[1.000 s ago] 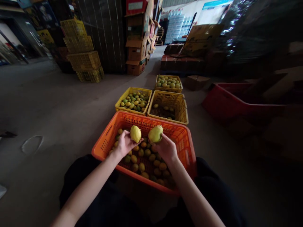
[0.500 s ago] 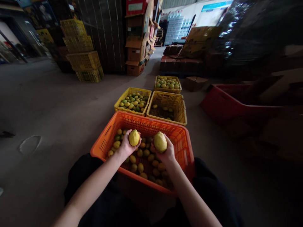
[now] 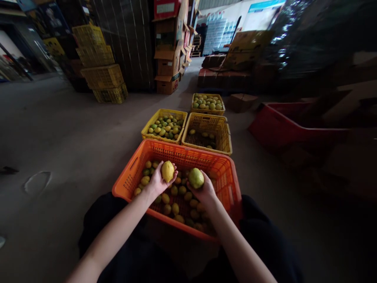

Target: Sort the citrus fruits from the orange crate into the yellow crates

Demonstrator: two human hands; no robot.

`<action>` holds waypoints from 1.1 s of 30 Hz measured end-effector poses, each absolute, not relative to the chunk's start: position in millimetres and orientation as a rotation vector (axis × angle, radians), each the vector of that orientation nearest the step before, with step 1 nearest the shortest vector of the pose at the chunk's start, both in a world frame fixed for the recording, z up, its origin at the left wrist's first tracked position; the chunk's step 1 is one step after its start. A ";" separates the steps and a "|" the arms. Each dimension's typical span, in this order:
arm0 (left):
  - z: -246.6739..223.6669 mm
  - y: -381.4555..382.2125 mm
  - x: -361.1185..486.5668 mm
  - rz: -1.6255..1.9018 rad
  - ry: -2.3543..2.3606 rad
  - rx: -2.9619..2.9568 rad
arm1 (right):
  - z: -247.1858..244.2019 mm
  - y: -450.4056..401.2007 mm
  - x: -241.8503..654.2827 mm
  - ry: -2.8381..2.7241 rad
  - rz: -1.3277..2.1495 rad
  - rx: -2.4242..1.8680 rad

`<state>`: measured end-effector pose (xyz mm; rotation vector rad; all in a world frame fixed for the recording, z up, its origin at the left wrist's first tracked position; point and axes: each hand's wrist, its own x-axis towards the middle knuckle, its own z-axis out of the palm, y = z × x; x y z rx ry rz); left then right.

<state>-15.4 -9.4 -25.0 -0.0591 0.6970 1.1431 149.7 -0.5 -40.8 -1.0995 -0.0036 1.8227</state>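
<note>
Several stacked cartons (image 3: 166,67) bear labels too small to read. Nearer stands an orange crate (image 3: 129,175). Over it, the left grip (image 3: 158,182), palm up, cups a yellow fruit (image 3: 167,171); the right grip (image 3: 207,190), angled inward, cradles a greenish fruit (image 3: 196,178). Loose fruit (image 3: 175,208), smaller to the eye, lie below inside the crate.

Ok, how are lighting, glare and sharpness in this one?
Head view, centre: the held yellow fruit and green fruit show clearly, while the orange crate is dim inside; head view, upper right: glare streaks the shiny wrapping; head view, far left and right: the scene looks stretched and soft.
</note>
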 end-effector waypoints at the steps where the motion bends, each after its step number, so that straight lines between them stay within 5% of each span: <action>1: -23.7 -8.9 -14.9 1.182 0.722 -0.065 | -41.9 -0.2 149.1 -0.010 1.811 -1.104; 33: -35.3 28.9 20.4 1.263 0.811 -0.195 | -47.0 2.8 157.5 0.138 1.697 -1.111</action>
